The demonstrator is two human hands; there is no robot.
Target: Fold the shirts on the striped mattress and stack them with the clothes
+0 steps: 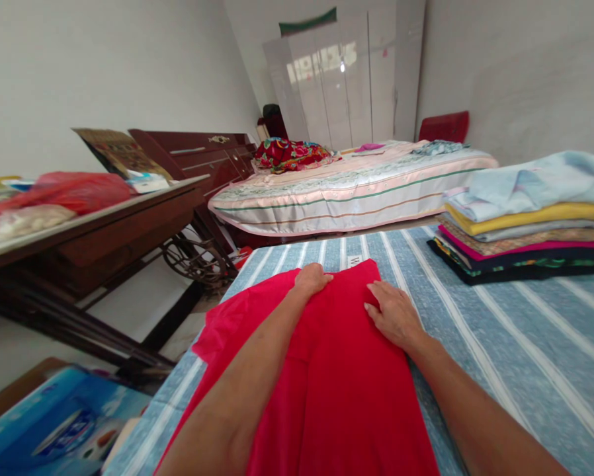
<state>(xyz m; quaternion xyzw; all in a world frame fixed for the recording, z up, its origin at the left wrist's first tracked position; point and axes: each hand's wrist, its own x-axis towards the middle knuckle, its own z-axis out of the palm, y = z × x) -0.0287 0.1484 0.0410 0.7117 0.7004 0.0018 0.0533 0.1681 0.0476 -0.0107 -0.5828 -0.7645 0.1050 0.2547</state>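
Observation:
A red garment [337, 370] lies spread on the blue striped bed cover [515, 344] right in front of me. My left hand [311, 279] rests on its far edge with the fingers curled down over the cloth. My right hand [393, 314] lies on the garment's far right edge, fingers bent and gripping the red fabric near its corner. Both forearms stretch over the garment.
A stack of folded clothes [525, 221] sits at the right on the bed. A second bed [346, 188] with a red floral bundle [290, 154] stands beyond. A wooden sewing table [93, 231] with bags is at the left, a blue box [59, 423] on the floor.

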